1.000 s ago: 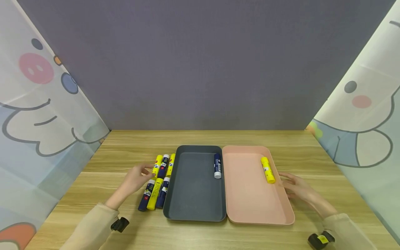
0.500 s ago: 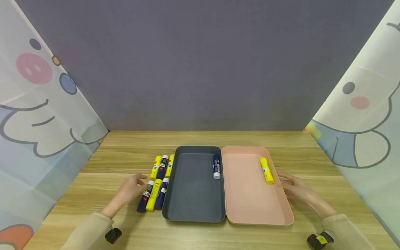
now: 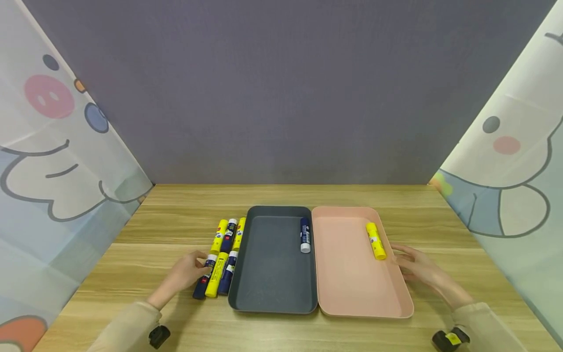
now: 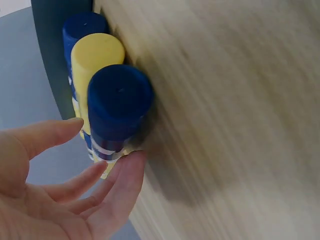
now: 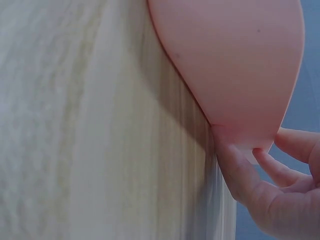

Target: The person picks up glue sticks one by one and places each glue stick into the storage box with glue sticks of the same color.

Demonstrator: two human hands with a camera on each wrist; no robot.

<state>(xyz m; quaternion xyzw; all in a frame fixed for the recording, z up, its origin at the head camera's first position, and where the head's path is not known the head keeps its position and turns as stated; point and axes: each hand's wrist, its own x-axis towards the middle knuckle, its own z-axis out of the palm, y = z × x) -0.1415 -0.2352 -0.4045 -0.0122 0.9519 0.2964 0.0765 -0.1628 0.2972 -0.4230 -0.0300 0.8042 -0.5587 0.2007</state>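
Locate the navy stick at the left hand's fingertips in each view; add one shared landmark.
Head: lower left of centre, navy stick by the left hand.
Left wrist: left of centre, frontmost end.
Right wrist: not in it.
Landmark in all three: wood-grain tabletop.

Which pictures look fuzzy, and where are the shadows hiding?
Right wrist view: dim, the wooden table fuzzy, a soft shadow along the pink tray; left wrist view: table grain smeary too, a blurry shadow beside the left hand; head view: brighter and clearer, a faint shadow beside the left sleeve.
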